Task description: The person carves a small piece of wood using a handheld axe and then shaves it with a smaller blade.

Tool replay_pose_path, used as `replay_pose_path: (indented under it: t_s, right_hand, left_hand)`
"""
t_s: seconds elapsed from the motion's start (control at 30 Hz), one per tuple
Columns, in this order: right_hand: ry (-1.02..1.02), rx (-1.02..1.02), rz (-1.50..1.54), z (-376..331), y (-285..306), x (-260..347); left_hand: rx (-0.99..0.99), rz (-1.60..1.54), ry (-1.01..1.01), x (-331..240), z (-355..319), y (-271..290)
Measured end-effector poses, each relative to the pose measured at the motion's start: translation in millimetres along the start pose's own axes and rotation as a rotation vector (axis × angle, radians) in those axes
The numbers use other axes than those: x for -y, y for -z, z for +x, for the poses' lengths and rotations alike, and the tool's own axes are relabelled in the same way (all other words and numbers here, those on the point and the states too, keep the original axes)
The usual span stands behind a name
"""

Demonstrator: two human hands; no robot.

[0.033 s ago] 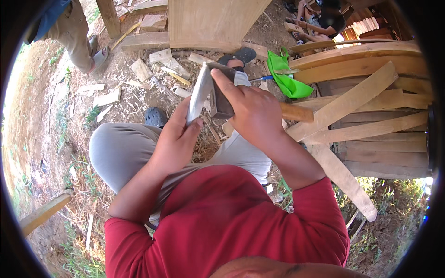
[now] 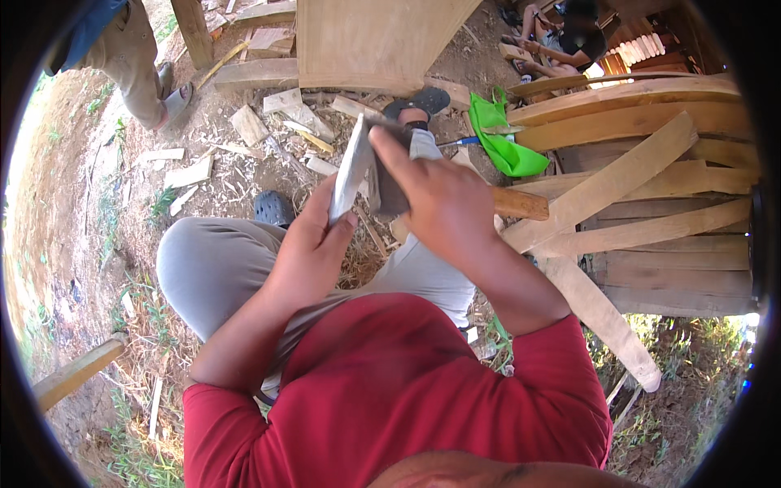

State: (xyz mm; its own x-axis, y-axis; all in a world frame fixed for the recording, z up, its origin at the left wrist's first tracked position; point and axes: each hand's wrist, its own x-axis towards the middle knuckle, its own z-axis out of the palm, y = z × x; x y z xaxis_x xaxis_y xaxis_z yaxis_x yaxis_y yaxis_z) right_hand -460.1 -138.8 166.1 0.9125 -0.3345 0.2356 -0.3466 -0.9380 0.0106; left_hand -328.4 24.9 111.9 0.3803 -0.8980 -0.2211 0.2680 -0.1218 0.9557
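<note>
1. Stack of curved wooden planks (image 2: 651, 171) is lying at the person's right, with a green bag (image 2: 504, 142) resting against its near end. A large wooden board (image 2: 374, 41) is standing ahead on the dirt ground (image 2: 73, 203), which is littered with offcuts and shavings.
2. Axe head (image 2: 351, 167), flat grey metal, is being held edge-up above the person's knees, in front of the chest. Its wooden handle (image 2: 521, 203) is projecting toward the right.
3. Left hand (image 2: 313, 244) is closing around the lower part of the blade from beneath, thumb lying against the flat face.
4. Right hand (image 2: 435, 203) is wrapping over a dark block (image 2: 389, 191), apparently a sharpening stone, pressed against the blade's far side.
5. Handling judgement: the head is likely heavy, rigid and sharp along one edge; the safer hold is on the flat faces or the handle, fingers clear of the edge.
6. Obscured: the stone's contact face and the handle's junction with the head are lying behind the right hand. Another person's legs (image 2: 138, 57) are cut off at upper left.
</note>
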Motion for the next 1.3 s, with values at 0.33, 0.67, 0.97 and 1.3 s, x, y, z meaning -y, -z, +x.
replay_pose_path:
  t_s: [0.33,0.67,0.97,1.3]
  right_hand:
    - [0.112,-0.002,0.084,-1,-1,-9]
    - [-0.083,-0.165,0.521,-10,-7,-9]
    - [0.226,0.025,0.290,-20,-8,10]
    - [0.141,0.021,0.069,-11,-8,10]
  left_hand:
    - [-0.049,0.039,-0.060,6,-4,0]
    - [-0.041,-0.204,0.086,10,11,13]
    - [0.070,-0.364,0.167,7,8,13]
    - [-0.061,0.085,0.052,16,7,6]
